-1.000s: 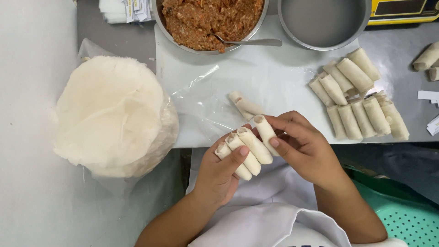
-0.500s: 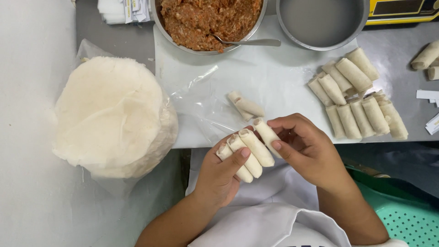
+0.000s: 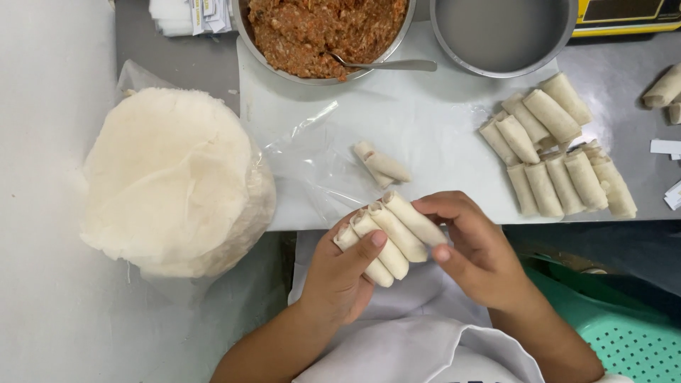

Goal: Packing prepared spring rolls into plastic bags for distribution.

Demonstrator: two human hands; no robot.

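**Three rolls held at the table's near edge**

A stack of round wrappers (image 3: pixel 174 177) lay at the table's (image 3: pixel 57 85) left side. A bowl of meat filling (image 3: pixel 323 32) stood at the far edge. The left hand (image 3: pixel 344 273) cradled three rolls (image 3: pixel 386 237) just off the near edge, thumb pressed on them. The right hand (image 3: pixel 475 252) pinched the outermost roll's end.

Bare forearms, no sleeves; white apron (image 3: pixel 425 340) worn.

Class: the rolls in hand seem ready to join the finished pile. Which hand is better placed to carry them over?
Probably the right hand: it lies nearer the finished pile, and its fingers already touch the held rolls, which the left hand cradles.
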